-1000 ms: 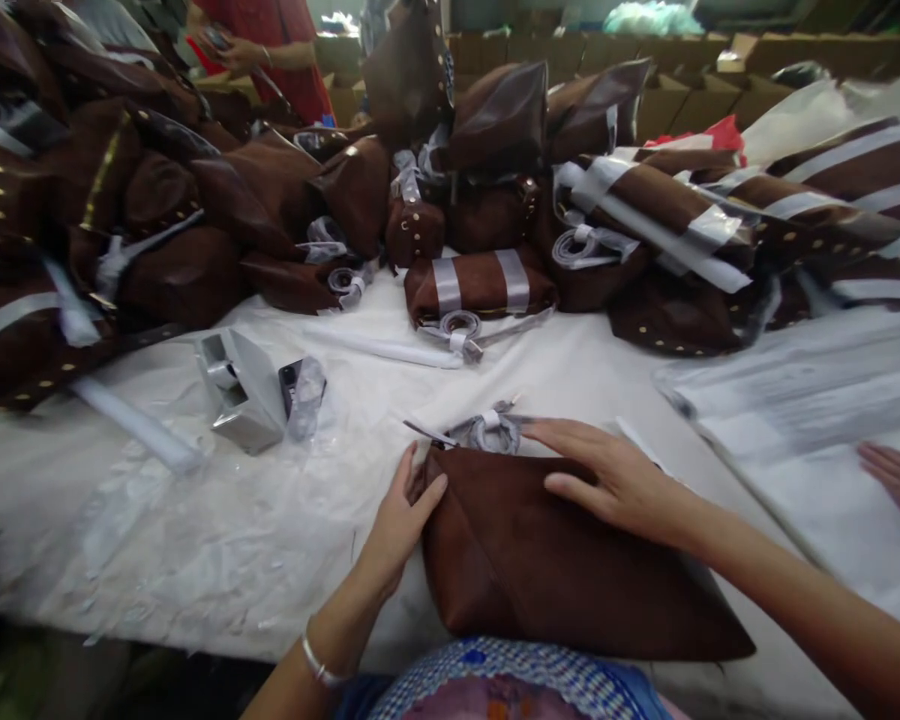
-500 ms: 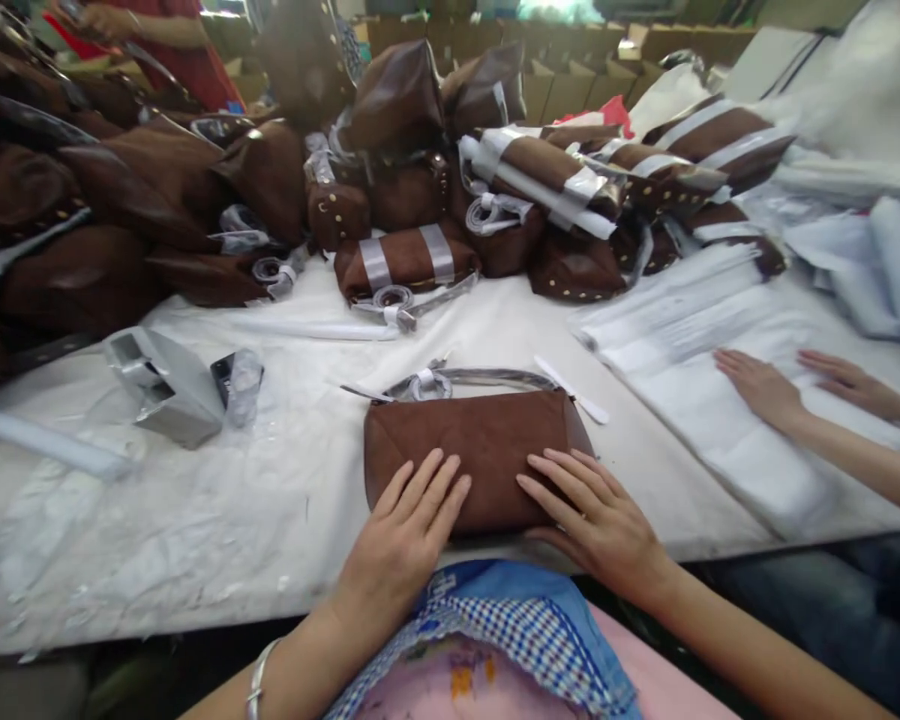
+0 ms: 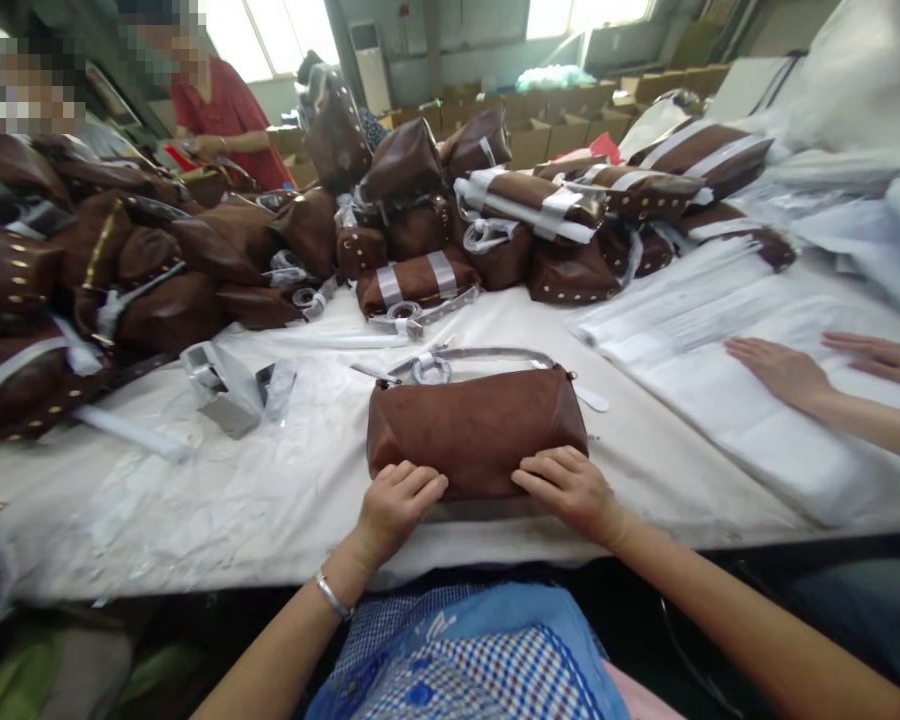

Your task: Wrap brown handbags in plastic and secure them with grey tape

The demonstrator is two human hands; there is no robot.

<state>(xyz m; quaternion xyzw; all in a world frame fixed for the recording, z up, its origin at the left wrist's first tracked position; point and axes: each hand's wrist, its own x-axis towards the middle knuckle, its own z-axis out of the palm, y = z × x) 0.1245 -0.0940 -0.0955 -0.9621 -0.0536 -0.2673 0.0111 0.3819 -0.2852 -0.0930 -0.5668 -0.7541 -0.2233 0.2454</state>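
Observation:
A brown suede bag [image 3: 477, 425] lies folded on the white table [image 3: 255, 500] in front of me, its wrapped strap [image 3: 450, 362] curled behind it. My left hand [image 3: 394, 502] grips the bag's near edge on the left, fingers curled over it. My right hand [image 3: 566, 486] does the same on the right of that edge. Both hands press the fold down at the table's front edge.
A heap of brown bags [image 3: 157, 270] with taped handles fills the back and left. A grey tape dispenser [image 3: 221, 385] stands left of my bag. A co-worker's hands [image 3: 784, 370] lie flat on white sheets [image 3: 720, 400] at the right. Another person in red [image 3: 225, 110] stands far left.
My hands went from flat on top of the bag to curled over its near edge. The bag now looks folded and plumper. The view tilted up.

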